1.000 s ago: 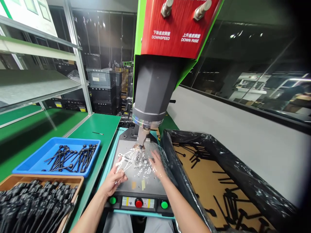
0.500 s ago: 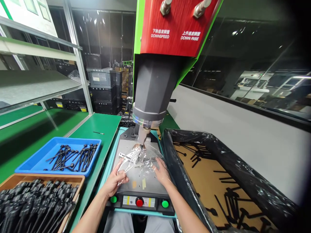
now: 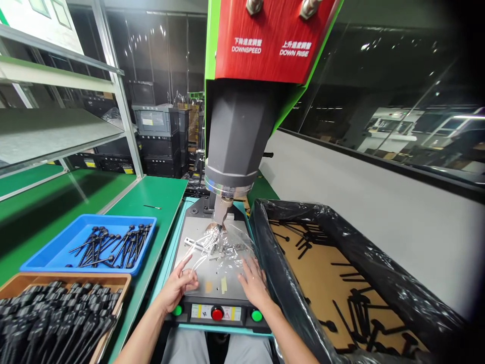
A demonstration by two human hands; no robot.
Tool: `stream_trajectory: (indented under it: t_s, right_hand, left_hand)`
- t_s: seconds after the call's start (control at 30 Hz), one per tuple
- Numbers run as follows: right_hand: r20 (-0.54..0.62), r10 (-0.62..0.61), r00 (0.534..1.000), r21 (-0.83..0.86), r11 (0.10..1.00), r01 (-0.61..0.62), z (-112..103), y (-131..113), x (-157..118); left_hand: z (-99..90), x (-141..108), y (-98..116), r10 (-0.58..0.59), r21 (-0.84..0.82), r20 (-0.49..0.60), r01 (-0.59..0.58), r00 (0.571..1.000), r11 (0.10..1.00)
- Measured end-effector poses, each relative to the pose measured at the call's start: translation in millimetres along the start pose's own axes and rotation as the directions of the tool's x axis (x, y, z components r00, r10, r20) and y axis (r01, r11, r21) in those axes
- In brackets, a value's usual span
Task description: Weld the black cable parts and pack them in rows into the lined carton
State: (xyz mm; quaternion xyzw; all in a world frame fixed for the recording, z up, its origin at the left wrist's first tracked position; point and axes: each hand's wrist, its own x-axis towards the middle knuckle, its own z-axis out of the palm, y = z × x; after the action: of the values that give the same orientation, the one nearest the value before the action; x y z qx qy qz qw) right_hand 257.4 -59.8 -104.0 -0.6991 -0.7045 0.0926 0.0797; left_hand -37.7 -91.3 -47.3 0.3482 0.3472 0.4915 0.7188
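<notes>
A crumpled sheet of clear plastic film point(image 3: 231, 247) lies on the metal plate point(image 3: 200, 222) of a press, around the tip of its tool point(image 3: 222, 210). To the left of the film is my left hand point(image 3: 177, 284), index finger stretched out near the film's edge and thumb apart from it; its other fingers are curled. I see nothing clearly held in it. My right hand point(image 3: 254, 283) rests at the plate's right side, fingers spread, with their tips by the film's near right edge. A small slotted metal bar point(image 3: 194, 243) sits left of the film, and what the film covers is hard to make out.
Left, a blue tray point(image 3: 41, 262) and an orange tray point(image 3: 123, 283) hold black long-stemmed parts. On the right stands a black-lined box point(image 3: 382, 253) with similar parts. The press head point(image 3: 238, 131) overhangs the plate. Along its front are a red button point(image 3: 217, 314) and green buttons point(image 3: 256, 315).
Both hands have drawn slightly back toward me, away from the film. My right fingers now lie flatter and more spread. The camera view has shifted a little.
</notes>
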Motion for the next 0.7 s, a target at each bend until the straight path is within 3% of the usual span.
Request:
stream_trajectory:
  t_s: [0.2, 0.47, 0.63, 0.7]
  right_hand:
    - [-0.102, 0.000, 0.995, -0.022, 1.000, -0.002, 18, 18, -38]
    - [-0.285, -0.008, 0.958, 0.127, 0.991, 0.046, 42, 37, -63]
    - [-0.338, 0.096, 0.936, 0.328, 0.944, 0.021, 51, 47, -78]
    - [-0.313, 0.168, 0.935, 0.401, 0.915, -0.030, 55, 52, -86]
  left_hand:
    - [-11.5, -8, -15, -0.057, 0.025, -0.065, 0.059, 0.996, 0.998]
    - [-11.9, -6, -22, -0.033, 0.066, -0.116, 0.041, 0.993, 0.997]
    - [-17.9, -8, -24, -0.032, 0.164, -0.167, 0.060, 0.985, 0.985]
    - [-25.8, -17, -25, 0.002, 0.298, -0.224, 0.067, 0.974, 0.952]
